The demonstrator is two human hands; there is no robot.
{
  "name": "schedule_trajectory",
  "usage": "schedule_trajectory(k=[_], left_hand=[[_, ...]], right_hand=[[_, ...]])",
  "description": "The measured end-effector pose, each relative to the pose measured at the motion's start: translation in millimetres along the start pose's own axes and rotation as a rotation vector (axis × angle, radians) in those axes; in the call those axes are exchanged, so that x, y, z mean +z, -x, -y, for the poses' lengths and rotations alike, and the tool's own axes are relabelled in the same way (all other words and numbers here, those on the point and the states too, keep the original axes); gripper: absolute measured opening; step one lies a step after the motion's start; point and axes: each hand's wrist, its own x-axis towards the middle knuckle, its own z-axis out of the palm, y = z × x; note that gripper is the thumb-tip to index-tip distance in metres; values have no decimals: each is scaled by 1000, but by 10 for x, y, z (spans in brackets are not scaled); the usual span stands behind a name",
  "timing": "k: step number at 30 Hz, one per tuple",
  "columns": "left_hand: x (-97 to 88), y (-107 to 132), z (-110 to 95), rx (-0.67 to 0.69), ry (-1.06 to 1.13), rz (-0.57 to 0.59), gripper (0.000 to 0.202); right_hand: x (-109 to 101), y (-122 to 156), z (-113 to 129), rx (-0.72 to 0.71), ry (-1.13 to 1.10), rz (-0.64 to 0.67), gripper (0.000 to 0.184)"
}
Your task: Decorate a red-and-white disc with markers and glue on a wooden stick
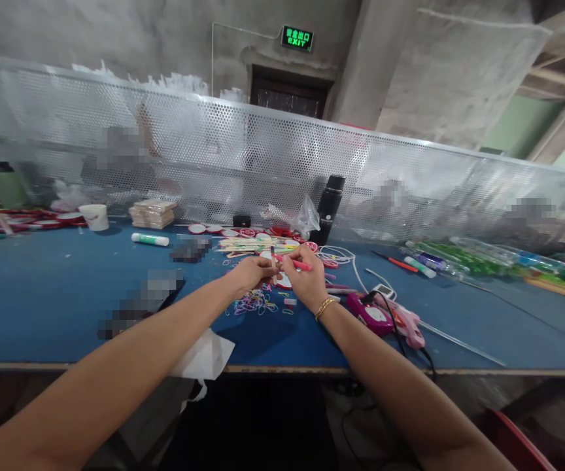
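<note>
Between the fingers of my left hand (252,273) is a small flat wooden stick (274,269), held upright with a dark upper tip. My right hand (308,278), with a gold bracelet at the wrist, is closed on a pink-red marker pen (299,263). The pen's front end points at the stick; whether it touches cannot be made out. Below both hands lies a scattered heap of small coloured rubber bands (254,302). Just beyond them rests a bundle of pale sticks (246,244), with red and white round pieces (247,232) around it.
A black bottle (329,209) stands against the perforated metal screen (282,157). On the right lie a purple device (368,315), a pink glue gun (407,324) and cables. On the left are a glue stick (150,239), a white cup (95,218) and a blurred dark object (145,304).
</note>
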Motion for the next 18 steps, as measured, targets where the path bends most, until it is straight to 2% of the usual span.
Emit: schedule_trajectory(k=[5, 13, 18], left_hand=[[-7, -14, 17, 13, 25, 8, 29], [4, 5, -3, 3, 26, -2, 33], [-8, -1, 9, 8, 36, 9, 31]], right_hand=[[-17, -10, -1, 9, 52, -51, 15], [-2, 3, 1, 1, -3, 7, 12], [-21, -6, 11, 5, 40, -37, 15]])
